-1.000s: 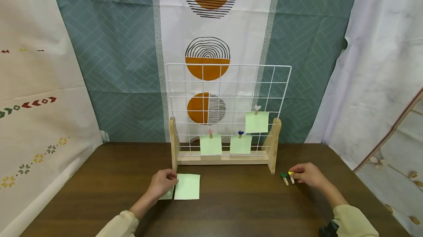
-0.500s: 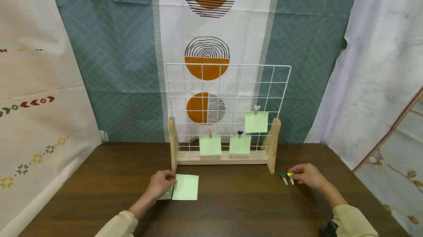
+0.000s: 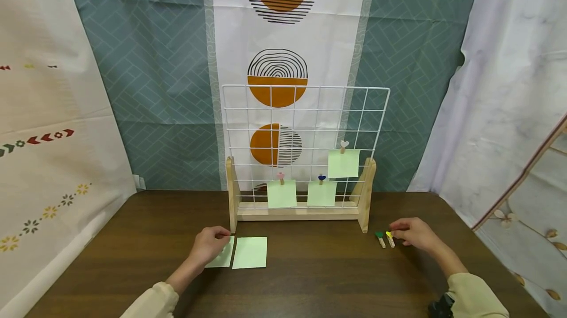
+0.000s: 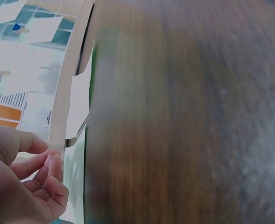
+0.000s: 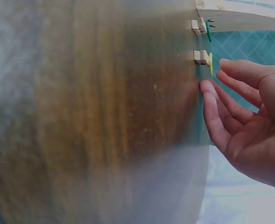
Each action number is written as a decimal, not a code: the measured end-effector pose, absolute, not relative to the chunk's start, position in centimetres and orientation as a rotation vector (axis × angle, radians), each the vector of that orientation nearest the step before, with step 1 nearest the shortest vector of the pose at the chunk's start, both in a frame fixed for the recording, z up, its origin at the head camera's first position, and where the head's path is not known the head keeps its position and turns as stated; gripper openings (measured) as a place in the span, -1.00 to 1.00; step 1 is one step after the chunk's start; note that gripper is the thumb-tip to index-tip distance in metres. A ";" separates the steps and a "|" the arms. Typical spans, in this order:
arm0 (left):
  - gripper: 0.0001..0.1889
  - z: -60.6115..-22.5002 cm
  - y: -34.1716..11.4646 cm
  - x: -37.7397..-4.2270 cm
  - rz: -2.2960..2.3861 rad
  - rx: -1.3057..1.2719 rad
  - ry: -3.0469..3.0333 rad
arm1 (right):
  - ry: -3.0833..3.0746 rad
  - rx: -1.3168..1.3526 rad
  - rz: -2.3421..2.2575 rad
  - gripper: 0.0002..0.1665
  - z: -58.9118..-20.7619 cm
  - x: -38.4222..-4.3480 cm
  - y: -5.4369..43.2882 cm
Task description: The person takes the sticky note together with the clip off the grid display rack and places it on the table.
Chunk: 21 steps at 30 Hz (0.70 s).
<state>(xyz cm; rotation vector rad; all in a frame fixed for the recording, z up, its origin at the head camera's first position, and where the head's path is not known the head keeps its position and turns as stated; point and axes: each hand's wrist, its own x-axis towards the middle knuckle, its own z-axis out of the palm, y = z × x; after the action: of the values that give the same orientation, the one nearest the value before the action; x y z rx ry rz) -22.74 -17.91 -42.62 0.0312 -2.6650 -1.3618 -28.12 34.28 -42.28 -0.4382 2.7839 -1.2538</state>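
Observation:
My left hand (image 3: 209, 246) hovers over the left pale green paper square (image 3: 225, 257), covering part of it. Its fingers are loosely bent with nothing between them, as the left wrist view also shows. Beside it lies a second paper square (image 3: 250, 253), uncovered, with a narrow gap between the two. On the right side, my right hand (image 3: 416, 234) is just beside a clothespin with a yellow heart (image 3: 390, 239). In the right wrist view, its relaxed fingers (image 5: 212, 105) are apart from that clothespin. A green-topped clothespin (image 3: 380, 239) lies to the left of the yellow one.
Behind the papers stands a white wire grid (image 3: 305, 131) in a wooden base (image 3: 299, 214). Three paper squares hang on it by clothespins with white (image 3: 344, 145), pink (image 3: 281, 176) and blue (image 3: 321, 178) hearts. Curtains enclose the brown table (image 3: 319, 278).
My left hand has moved left, off the edge of the right paper square and over the left one. My right hand has drawn slightly right, away from the yellow clothespin.

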 end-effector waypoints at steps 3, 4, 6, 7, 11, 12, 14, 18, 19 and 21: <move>-0.84 -42.5 -18.0 -22.6 -1.384 0.023 -2.662 | 2.802 -0.365 -1.220 -0.65 -41.8 -27.9 33.9; -0.84 -42.5 -18.1 -22.6 -1.394 0.022 -2.662 | 2.809 -0.350 -1.211 -0.66 -41.7 -27.9 33.7; -0.83 -42.4 -18.1 -22.5 -1.417 0.018 -2.668 | 2.836 -0.354 -1.175 -0.67 -41.6 -27.9 33.6; -0.83 -42.4 -18.1 -22.5 -1.424 0.016 -2.672 | 2.854 -0.365 -1.155 -0.67 -41.6 -28.0 33.7; -0.82 -42.4 -17.9 -22.6 -1.437 0.005 -2.682 | 2.915 -0.386 -1.133 -0.68 -41.2 -28.1 33.6; -0.83 -42.3 -17.9 -22.6 -1.436 0.002 -2.682 | 2.932 -0.390 -1.130 -0.67 -41.0 -28.1 33.6; -0.83 -42.2 -17.8 -22.7 -1.436 -0.004 -2.677 | 2.952 -0.389 -1.142 -0.66 -40.7 -28.1 33.5; -0.81 -41.8 -17.9 -22.7 -1.445 -0.025 -2.648 | 2.992 -0.356 -1.147 -0.62 -39.4 -28.1 33.1; -0.81 -41.6 -17.9 -22.8 -1.443 -0.034 -2.642 | 3.001 -0.353 -1.149 -0.62 -39.0 -28.0 33.0; -0.80 -41.2 -18.0 -22.8 -1.427 -0.050 -2.634 | 3.035 -0.365 -1.132 -0.61 -37.8 -28.0 32.8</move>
<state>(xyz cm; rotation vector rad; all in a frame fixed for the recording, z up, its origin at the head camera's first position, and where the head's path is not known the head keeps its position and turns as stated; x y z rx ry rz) -22.83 -17.96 -41.23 -0.0499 -2.6338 -1.4266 -27.96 32.77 -37.84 -0.3647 3.0354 -1.1323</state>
